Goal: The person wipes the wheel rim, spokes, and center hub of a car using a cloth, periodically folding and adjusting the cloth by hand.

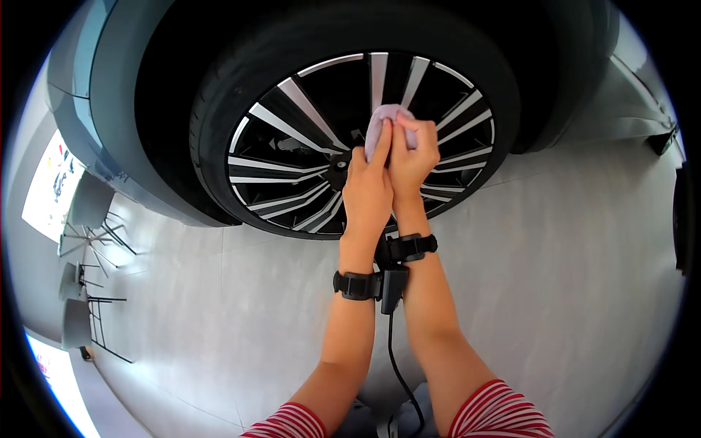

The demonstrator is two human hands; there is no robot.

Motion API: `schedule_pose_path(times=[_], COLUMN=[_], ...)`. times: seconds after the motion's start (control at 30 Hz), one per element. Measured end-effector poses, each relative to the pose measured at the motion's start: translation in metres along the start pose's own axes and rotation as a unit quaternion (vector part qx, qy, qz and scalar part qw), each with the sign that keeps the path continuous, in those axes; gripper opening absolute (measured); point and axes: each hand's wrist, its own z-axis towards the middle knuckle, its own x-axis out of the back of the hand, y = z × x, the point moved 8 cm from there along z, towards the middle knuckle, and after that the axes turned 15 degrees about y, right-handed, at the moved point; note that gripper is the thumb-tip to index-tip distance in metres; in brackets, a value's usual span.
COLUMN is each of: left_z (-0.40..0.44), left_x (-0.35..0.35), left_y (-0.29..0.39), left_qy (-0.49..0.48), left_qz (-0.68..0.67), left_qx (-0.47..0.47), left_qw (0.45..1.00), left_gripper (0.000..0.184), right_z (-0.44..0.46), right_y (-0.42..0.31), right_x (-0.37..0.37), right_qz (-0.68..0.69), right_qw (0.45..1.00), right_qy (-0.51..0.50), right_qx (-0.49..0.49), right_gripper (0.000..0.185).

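A pale pink cloth (386,115) is bunched against the upper middle of the wheel rim (378,77), which has black and silver spokes. My right hand (414,155) grips the cloth from the right with curled fingers. Beside it, my left hand (367,188) presses the cloth's lower left edge, one finger stretched up along it and the others bent. The two hands touch or nearly touch. Below and left of the cloth, the hub centre (340,166) shows partly next to my left hand. A black tyre (213,139) surrounds the rim.
The grey-blue car body (117,109) arches around the wheel. Black straps with a small box (395,281) sit at my wrists, and a cable (392,350) hangs from it. Chairs (77,321) stand at the left on the grey floor (241,306).
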Motion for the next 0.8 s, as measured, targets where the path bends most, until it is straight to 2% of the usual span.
schedule_pose_path(times=[0.17, 0.27, 0.3, 0.33, 0.4, 0.5, 0.67, 0.8], left_z=[-0.015, -0.029, -0.036, -0.046, -0.062, -0.046, -0.002, -0.003], left_x=[-0.009, -0.015, -0.022, -0.027, -0.035, -0.019, 0.051, 0.054], left_y=[-0.014, -0.032, -0.046, -0.058, -0.074, -0.059, -0.004, -0.028], left_qy=[-0.031, -0.046, -0.066, -0.087, -0.122, -0.076, 0.029, 0.08], left_qz=[0.034, 0.052, 0.078, 0.089, 0.108, 0.045, -0.019, -0.025], left_qx=[-0.019, -0.017, -0.008, 0.012, 0.049, -0.029, -0.112, -0.082], left_qw=[0.999, 0.997, 0.995, 0.992, 0.985, 0.996, 0.993, 0.993], left_gripper=[0.06, 0.06, 0.06, 0.059, 0.058, 0.06, 0.06, 0.059], right_z=[-0.014, -0.029, -0.042, -0.059, -0.074, -0.064, -0.011, -0.031], right_y=[0.011, 0.017, 0.029, 0.044, 0.051, 0.03, -0.058, -0.055], right_x=[0.008, 0.018, 0.02, 0.02, 0.035, 0.031, -0.008, -0.032], right_qz=[0.005, -0.04, -0.066, -0.084, -0.151, -0.111, 0.069, 0.099], right_qw=[1.0, 0.997, 0.992, 0.98, 0.97, 0.985, 0.993, 0.988], right_qy=[-0.026, -0.063, -0.105, -0.175, -0.18, -0.135, -0.042, -0.116], right_qx=[0.01, 0.014, 0.005, -0.054, -0.064, 0.001, 0.088, 0.003], right_gripper=[0.008, 0.007, 0.006, 0.006, 0.007, 0.008, 0.009, 0.006])
